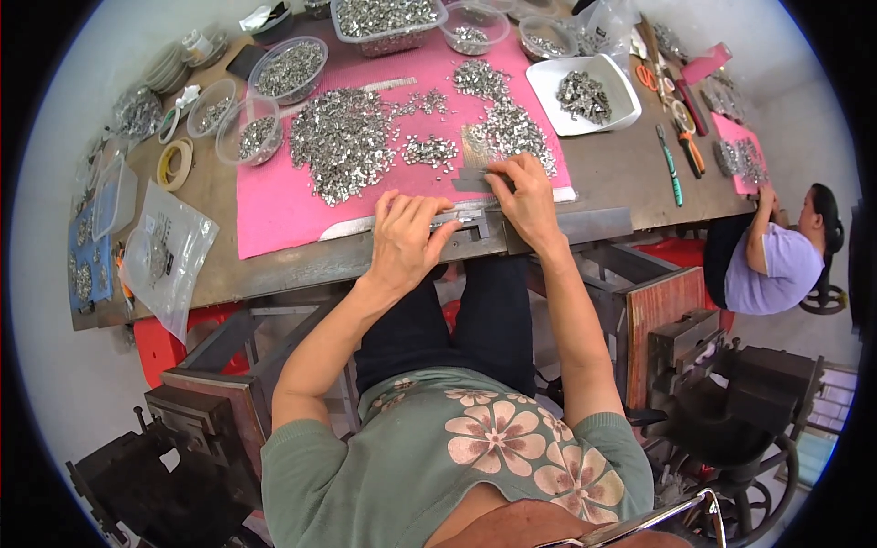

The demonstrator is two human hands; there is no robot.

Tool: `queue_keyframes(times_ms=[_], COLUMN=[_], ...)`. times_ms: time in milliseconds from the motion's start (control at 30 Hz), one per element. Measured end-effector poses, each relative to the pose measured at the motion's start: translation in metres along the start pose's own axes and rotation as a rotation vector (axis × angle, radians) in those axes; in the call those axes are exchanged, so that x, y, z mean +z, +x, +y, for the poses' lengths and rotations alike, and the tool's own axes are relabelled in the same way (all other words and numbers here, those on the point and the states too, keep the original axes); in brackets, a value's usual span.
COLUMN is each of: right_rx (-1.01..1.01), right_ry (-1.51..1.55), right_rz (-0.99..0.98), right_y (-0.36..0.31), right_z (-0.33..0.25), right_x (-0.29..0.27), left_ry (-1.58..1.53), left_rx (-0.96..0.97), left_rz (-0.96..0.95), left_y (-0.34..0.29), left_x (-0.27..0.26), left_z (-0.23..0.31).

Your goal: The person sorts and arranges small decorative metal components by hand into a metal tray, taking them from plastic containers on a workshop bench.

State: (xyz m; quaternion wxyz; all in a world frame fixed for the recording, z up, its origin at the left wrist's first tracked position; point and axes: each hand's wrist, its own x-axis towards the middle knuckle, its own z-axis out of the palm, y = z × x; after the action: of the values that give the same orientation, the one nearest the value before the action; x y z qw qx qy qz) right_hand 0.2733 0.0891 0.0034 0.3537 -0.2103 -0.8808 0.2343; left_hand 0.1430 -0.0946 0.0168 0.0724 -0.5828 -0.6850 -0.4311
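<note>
At the table's near edge, my left hand (402,239) rests with bent fingers and thumb closed on a narrow metal fixture (473,225). The fixture has a slot and a squared end, and my fingers cover its left part. My right hand (523,199) pinches a thin flat grey metal plate (470,180) between thumb and fingers, just above the fixture. Beyond my hands, a large heap of small shiny metal pieces (340,137) lies on a pink mat (274,215). Smaller piles of the same pieces (516,130) lie behind my right hand.
Clear round tubs (248,132) of metal pieces stand at the back left, and a white square dish (598,96) at the back right. Tape rolls (174,164) and a plastic bag (174,247) lie left; orange-handled pliers (691,151) lie right. A co-worker (772,260) sits far right.
</note>
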Motion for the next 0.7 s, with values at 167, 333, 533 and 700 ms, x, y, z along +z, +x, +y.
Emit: queue_keyframes(times_ms=[167, 333, 533, 700], right_rx=[-0.068, -0.182, -0.197, -0.175], right_ry=[-0.16, -0.258, -0.248, -0.151], right_rz=[-0.036, -0.102, -0.092, -0.006], right_y=[0.004, 0.008, 0.012, 0.007], right_z=[0.004, -0.001, 0.005, 0.008], right_x=[0.005, 0.002, 0.001, -0.003], left_ry=[0.026, 0.089, 0.168, 0.212], left_rx=[0.088, 0.142, 0.12, 0.122], left_rz=[-0.063, -0.268, -0.453, -0.523], left_y=[0.037, 0.071, 0.095, 0.101], left_x=[0.011, 0.038, 0.047, 0.05], left_z=[-0.018, -0.042, -0.041, -0.039])
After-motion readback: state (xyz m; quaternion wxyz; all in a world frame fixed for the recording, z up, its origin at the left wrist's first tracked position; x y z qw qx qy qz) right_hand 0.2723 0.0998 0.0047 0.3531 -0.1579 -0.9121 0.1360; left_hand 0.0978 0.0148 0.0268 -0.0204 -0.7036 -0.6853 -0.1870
